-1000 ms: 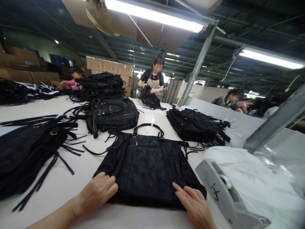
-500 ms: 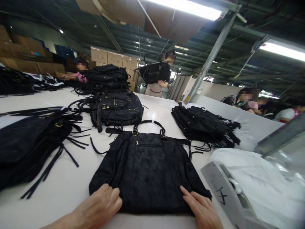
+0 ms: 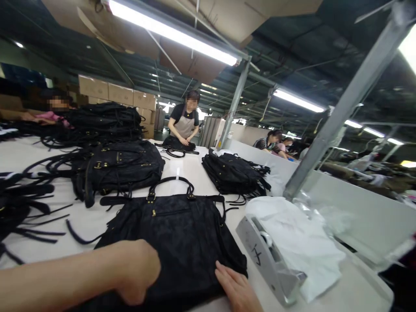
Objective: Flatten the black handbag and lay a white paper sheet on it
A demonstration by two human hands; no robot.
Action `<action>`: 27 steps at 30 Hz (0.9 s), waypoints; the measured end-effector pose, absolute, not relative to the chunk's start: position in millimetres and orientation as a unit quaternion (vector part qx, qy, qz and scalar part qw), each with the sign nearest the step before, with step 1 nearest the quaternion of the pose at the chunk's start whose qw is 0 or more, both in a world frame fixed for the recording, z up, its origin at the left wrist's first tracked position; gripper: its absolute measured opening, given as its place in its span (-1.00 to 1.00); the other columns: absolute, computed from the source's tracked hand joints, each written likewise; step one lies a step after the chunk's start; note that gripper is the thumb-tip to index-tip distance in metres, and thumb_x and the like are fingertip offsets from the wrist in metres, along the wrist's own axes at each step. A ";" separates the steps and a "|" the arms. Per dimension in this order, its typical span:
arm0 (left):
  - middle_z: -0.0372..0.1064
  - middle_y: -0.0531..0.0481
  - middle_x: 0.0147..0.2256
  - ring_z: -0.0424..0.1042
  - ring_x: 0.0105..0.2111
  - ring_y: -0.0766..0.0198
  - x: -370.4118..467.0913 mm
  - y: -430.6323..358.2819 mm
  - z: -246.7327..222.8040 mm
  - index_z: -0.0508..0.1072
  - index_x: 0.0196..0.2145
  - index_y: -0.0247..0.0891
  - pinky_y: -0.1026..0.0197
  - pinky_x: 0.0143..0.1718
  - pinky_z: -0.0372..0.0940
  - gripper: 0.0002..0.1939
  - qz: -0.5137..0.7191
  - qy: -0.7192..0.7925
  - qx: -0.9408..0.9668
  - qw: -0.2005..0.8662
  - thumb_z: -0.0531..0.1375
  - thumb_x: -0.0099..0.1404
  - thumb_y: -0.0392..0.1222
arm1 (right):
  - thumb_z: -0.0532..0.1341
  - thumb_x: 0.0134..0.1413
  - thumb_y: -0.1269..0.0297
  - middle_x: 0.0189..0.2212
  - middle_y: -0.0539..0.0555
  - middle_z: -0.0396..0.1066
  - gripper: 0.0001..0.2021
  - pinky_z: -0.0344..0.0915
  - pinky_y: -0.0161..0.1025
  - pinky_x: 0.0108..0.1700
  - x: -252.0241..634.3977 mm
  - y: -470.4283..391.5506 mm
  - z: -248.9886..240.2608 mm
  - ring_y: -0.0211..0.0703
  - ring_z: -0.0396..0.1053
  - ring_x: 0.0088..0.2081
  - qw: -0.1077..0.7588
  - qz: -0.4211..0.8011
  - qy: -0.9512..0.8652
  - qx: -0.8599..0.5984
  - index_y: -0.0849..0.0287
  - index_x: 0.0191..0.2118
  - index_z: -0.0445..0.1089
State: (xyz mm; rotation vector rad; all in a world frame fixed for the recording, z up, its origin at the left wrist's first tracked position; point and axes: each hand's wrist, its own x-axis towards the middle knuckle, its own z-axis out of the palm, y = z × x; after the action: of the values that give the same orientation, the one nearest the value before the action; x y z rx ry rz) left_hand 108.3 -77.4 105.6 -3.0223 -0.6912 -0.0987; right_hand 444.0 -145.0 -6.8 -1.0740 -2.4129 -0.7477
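Note:
A flat black handbag with looped handles and gold hardware lies on the white table in front of me. My left hand rests on its near left part with the fingers curled into the material. My right hand lies flat on the bag's near right corner, fingers together and pointing away from me.
Stacks of black bags sit at the left, far left and right. A grey tape dispenser and white plastic sheets lie to my right. A person in an apron handles a bag at the far end. A metal post rises on the right.
My view has swung to the right. My left hand has moved onto the bag and curled up. The person at the far end has put the raised bag down on the table.

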 end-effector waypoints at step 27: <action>-0.07 -0.19 0.35 -0.05 0.35 0.02 212.9 -74.3 52.7 0.03 0.35 -0.27 -0.11 0.36 -0.10 -0.25 -0.078 -0.095 -0.982 -0.144 0.22 0.28 -0.28 | 0.05 0.24 0.10 -0.19 0.24 0.48 -0.59 0.34 -0.03 0.01 455.0 -131.7 92.8 0.05 0.46 -0.11 0.157 0.056 -0.623 -0.764 0.20 0.05 0.42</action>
State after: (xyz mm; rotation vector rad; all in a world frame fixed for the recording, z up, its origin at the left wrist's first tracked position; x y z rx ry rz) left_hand 212.9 -74.3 52.7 -3.4030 -0.3298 -0.2716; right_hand 455.0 -131.7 92.8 -2.1857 -1.7834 0.1604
